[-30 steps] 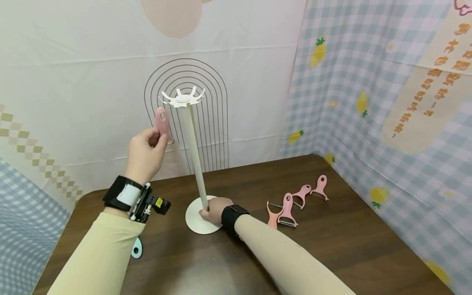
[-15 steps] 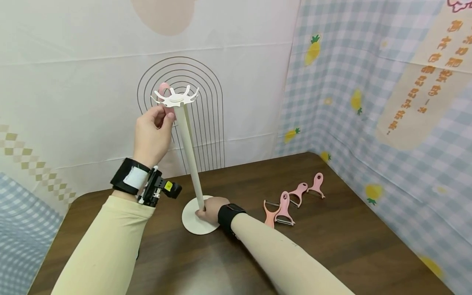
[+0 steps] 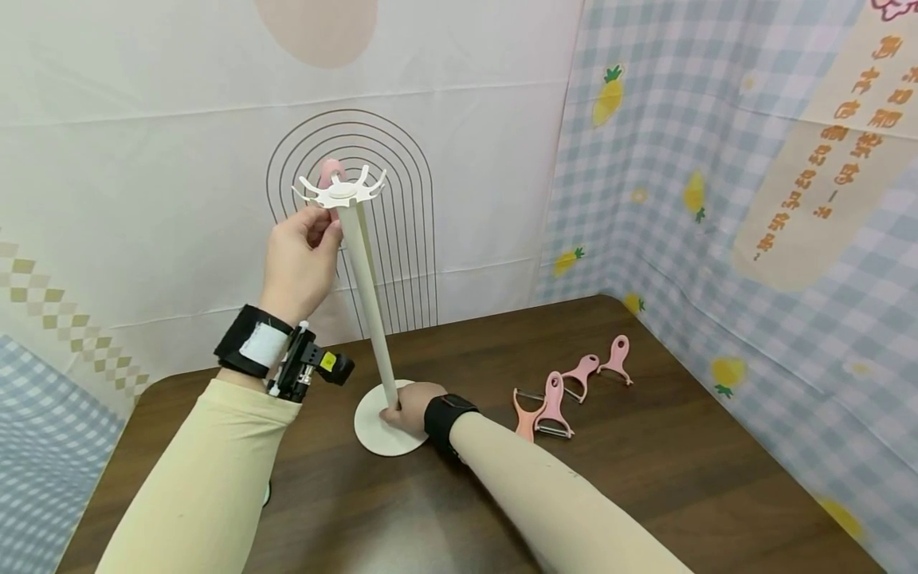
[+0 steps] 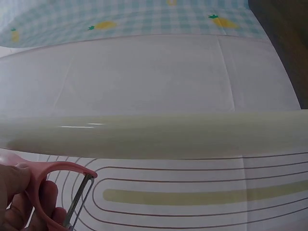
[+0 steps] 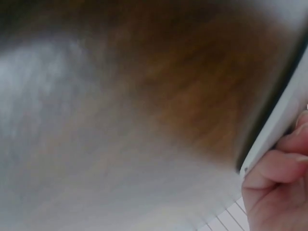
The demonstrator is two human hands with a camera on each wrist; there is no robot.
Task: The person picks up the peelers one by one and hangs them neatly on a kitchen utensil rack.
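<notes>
My left hand (image 3: pixel 297 259) pinches a pink peeler (image 3: pixel 331 170) beside the top of a white stand. The peeler's looped handle end rises behind the white hook ring (image 3: pixel 343 191), overlapping the left hooks in the head view. In the left wrist view, the peeler's forked head and metal blade (image 4: pixel 79 199) show beyond the fingers, just beside the pole (image 4: pixel 168 134). Low down, my right hand (image 3: pixel 416 405) grips the stand where its pole meets the round base (image 3: pixel 380 434). The right wrist view shows curled fingers (image 5: pixel 276 175) at the base's edge; most of that view is blurred.
Several peelers lie on the brown table (image 3: pixel 688 470) to the right: an orange one (image 3: pixel 527 418) and pink ones (image 3: pixel 554 399), partly overlapping. A light blue sliver (image 3: pixel 268 492) peeks out by the left sleeve. A white patterned cloth (image 3: pixel 488 183) hangs behind the stand.
My left hand has raised the pink peeler from below the hook ring to its level, then moved it slightly right behind the hooks. The right hand has stayed at the stand's base.
</notes>
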